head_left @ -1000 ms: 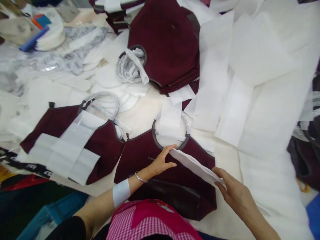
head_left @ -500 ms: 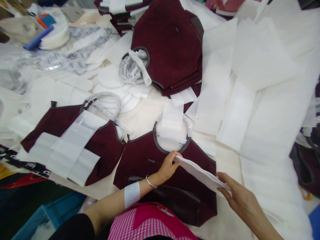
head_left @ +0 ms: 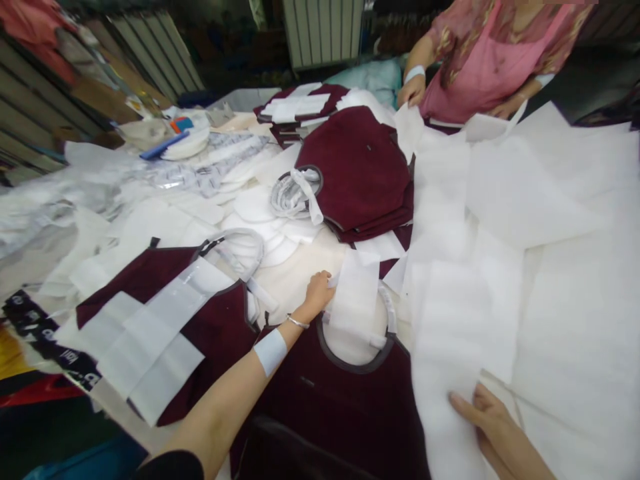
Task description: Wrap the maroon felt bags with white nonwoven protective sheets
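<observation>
A maroon bag (head_left: 345, 413) with dark trim lies flat in front of me. My left hand (head_left: 319, 293) reaches past its top edge, fingers closed on the left side of its white-wrapped handle (head_left: 389, 308). A white strip (head_left: 356, 287) lies across the handle loop, right beside those fingers. To the right, my right hand (head_left: 487, 417) pinches a white foam sheet (head_left: 445, 333) near its edge, thumb on top and the other fingers partly hidden. The sheet hangs over the right side of the bag.
Another maroon bag (head_left: 225, 340) with white sheets across it lies at left. A stack of maroon bags (head_left: 360, 173) stands further back. White sheets (head_left: 575, 320) cover the right side. Across the table a co-worker in a pink apron (head_left: 480, 80) handles white material.
My left hand has let go of the white foam sheet and moved up to the handle. My right hand has carried the sheet rightward, turning its face up. The view has tilted up, showing the co-worker.
</observation>
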Motion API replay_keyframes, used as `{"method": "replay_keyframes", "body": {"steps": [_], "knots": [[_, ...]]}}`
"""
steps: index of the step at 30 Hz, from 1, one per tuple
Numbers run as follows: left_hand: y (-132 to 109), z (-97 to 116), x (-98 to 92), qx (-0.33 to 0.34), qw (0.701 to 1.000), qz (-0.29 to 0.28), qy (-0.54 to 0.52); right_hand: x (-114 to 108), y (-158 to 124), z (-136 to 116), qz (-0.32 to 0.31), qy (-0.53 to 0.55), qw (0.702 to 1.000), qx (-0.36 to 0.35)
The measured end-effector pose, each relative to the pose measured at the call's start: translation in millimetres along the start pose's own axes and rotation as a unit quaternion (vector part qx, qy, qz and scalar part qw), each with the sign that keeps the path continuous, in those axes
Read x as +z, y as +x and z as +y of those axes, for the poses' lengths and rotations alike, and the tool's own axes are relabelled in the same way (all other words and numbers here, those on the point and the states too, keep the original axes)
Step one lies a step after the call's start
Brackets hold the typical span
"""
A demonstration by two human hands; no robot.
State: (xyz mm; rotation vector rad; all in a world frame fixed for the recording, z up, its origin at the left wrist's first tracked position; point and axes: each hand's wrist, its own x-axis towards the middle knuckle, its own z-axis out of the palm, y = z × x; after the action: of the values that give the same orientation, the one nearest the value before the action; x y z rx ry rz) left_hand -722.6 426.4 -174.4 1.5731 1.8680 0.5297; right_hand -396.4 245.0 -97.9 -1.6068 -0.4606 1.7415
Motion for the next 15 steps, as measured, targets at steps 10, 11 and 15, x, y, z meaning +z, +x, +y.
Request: {"method": "replay_keyframes", "body": {"steps": [10, 11, 15], "knots": [[-12, 27, -25.0, 0.062, 0.987, -0.042, -0.146, 30, 71, 8, -0.053, 0.034, 0.997, -0.038], [-20, 30, -31.9, 0.076, 0.974, -0.059, -0.206, 30, 73, 8, -0.056, 0.040, 0.997, -0.036], [-60, 41, -59.1, 0.099, 0.930, -0.055, -0.350, 21, 69, 12, -0.058, 0.052, 0.996, -0.032]]}}
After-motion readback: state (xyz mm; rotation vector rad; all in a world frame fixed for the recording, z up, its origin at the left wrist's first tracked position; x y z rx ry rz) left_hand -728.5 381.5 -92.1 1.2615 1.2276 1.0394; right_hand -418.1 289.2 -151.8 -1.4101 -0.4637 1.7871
